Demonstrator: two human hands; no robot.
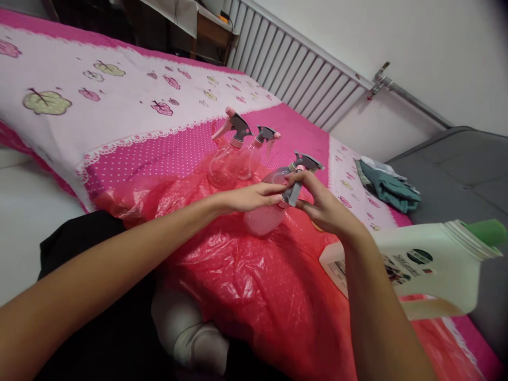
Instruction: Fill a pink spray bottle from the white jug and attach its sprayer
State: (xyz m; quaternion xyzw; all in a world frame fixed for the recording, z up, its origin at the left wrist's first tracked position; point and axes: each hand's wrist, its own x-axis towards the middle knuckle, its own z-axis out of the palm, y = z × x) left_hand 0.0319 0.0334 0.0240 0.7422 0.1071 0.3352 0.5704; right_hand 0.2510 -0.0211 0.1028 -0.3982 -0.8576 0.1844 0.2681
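Both hands are at a spray bottle [262,221] with a pinkish see-through body and a grey trigger head [292,194], in the middle of the view. My right hand [323,206] pinches the trigger head between thumb and fingers. My left hand [252,197] reaches in from the left, its fingers closed at the bottle's neck. Close behind stands another spray bottle [278,174], partly hidden by my hands. Two more clear spray bottles, one with a pink nozzle [238,127] and one beside it [250,161], stand further back on red plastic sheeting [254,280].
A large white jug [432,270] with a green cap lies or leans at the right, partly behind my right forearm. Folded clothes [389,185] rest on the pink patterned bed [130,100]. A metal rail [293,63] runs along the wall. A grey padded surface [464,180] is at the right.
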